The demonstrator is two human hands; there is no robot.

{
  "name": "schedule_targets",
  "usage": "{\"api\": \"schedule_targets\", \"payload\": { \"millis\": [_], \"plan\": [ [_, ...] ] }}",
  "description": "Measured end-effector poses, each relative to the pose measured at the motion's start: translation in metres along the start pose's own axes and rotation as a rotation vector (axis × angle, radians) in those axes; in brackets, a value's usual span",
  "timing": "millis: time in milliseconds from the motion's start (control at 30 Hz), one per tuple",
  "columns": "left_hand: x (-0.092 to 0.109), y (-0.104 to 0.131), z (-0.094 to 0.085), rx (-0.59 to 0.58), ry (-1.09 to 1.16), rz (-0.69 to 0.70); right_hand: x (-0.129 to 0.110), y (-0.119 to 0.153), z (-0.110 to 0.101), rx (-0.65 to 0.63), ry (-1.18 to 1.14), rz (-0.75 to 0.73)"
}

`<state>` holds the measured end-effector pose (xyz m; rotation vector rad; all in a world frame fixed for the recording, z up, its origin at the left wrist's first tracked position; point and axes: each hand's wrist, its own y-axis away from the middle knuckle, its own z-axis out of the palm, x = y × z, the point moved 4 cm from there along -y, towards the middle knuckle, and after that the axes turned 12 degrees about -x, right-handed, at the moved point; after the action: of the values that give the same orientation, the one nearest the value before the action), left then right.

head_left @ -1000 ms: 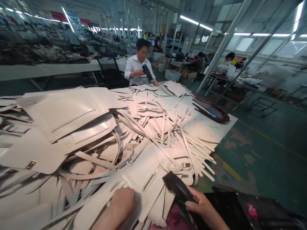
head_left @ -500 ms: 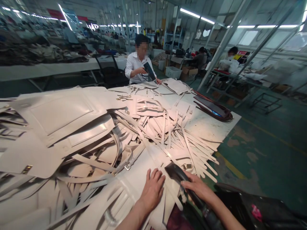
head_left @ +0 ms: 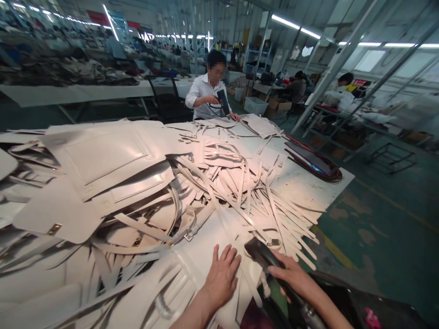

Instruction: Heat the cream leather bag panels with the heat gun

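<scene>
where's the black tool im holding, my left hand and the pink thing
black tool (head_left: 261, 254): head view, its front end
left hand (head_left: 222, 275): head view, back of hand
pink thing (head_left: 372, 318): head view, its middle

Two bare hands, one left hand (head_left: 221, 278) and one right hand (head_left: 291, 274), are in view, along with two dryer-shaped handheld tools: one black tool (head_left: 269, 260) nearby and one dark tool (head_left: 223, 103) across the table. One person in a white shirt (head_left: 206, 98) is opposite; farther workers are too small to count. There is one black mesh chair (head_left: 166, 96), one bundle of dark straps (head_left: 313, 162) and one pink item (head_left: 372, 318). The pale straps (head_left: 274, 205) overlap too much to count.
</scene>
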<state>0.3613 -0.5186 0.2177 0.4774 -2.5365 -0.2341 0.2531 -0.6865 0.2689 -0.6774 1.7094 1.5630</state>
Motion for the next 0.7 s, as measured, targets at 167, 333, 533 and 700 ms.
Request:
{"api": "schedule_targets", "payload": {
  "millis": [167,333,533,700],
  "plan": [
    [0.003,0.005,-0.001,-0.044,0.037,0.003,-0.018,-0.026,0.012,0.028,0.05,-0.072],
    [0.004,0.017,0.001,-0.078,0.074,0.039,-0.054,-0.059,0.032,0.016,0.077,-0.183],
    [-0.003,0.013,0.017,-0.124,0.102,0.113,-0.095,-0.094,0.082,-0.183,0.093,-0.21],
    [-0.027,0.006,0.05,-0.033,0.097,0.077,-0.087,-0.127,0.094,-0.144,0.072,-0.136]
  ]
}}
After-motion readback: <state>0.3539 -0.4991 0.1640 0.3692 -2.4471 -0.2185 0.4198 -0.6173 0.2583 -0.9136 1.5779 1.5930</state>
